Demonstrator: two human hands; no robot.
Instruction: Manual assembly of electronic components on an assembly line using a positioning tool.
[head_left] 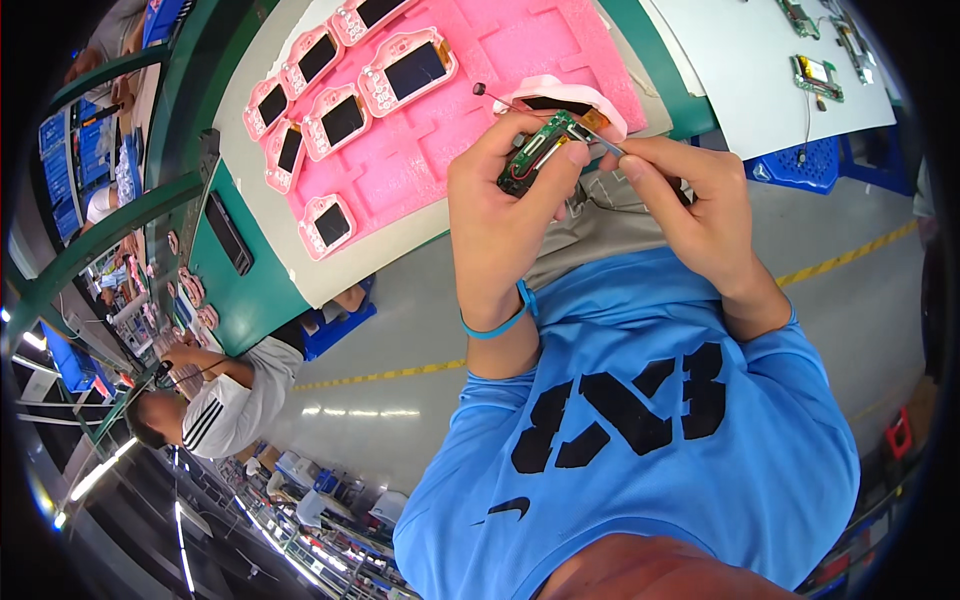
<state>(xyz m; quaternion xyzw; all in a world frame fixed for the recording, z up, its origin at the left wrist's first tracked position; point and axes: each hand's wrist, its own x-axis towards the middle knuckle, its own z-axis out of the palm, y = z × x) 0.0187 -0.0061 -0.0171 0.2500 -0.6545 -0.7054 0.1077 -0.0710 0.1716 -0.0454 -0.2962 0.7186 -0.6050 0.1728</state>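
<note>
My left hand (510,195) is closed round a green circuit board (545,150), with fingers on one side and the thumb across the other. A thin wire rises from the board to a small dark round part (480,89). My right hand (695,195) pinches a slim grey tool (607,147), whose tip meets the board's right end. Its exact kind is unclear. Just behind the board, a pink device shell (575,92) with a dark screen stands tilted, its orange ribbon cable (594,119) close to the board. My left fingers partly hide the board.
On the table, a pink foam tray (420,150) bears several pink devices with dark screens (408,73). To the right, several circuit boards (818,78) lie on a white sheet (755,90). A phone (229,232) lies at left; beyond it sits another person (245,400).
</note>
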